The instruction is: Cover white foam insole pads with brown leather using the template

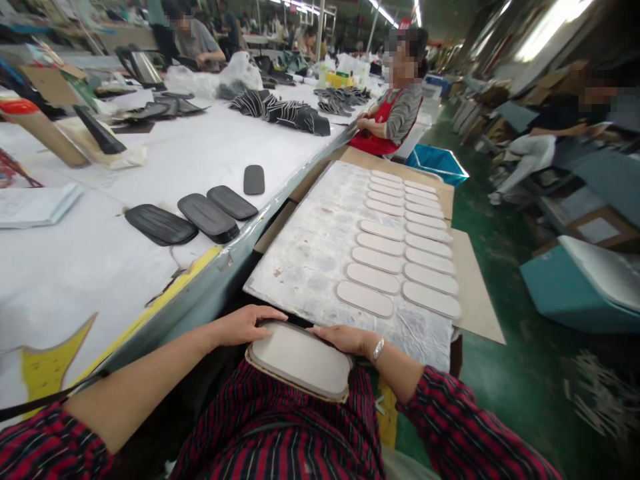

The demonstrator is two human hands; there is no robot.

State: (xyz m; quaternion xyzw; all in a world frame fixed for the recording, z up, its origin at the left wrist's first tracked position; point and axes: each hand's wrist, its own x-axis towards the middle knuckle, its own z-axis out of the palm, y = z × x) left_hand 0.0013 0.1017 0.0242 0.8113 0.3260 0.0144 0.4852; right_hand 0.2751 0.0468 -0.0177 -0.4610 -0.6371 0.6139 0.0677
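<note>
A stack of pale, rounded oblong pieces (303,360), with a brown edge showing beneath, rests on my lap. My left hand (245,327) grips its far left corner, thumb on the top face and fingers along the far edge. At the far edge on the other side, my right hand (343,338) holds it too, its fingertips partly hidden. Just beyond my hands is a whitish, stained board (300,260). Two columns of similar pale oblong pieces (377,260) lie flat on its right half.
To the left, a white-topped table (165,153) carries stacks of dark oblong pieces (207,215) and a single dark piece (254,179). A person in a red apron (385,120) sits beyond the board. A blue bin (437,165) and a teal container (575,287) stand right.
</note>
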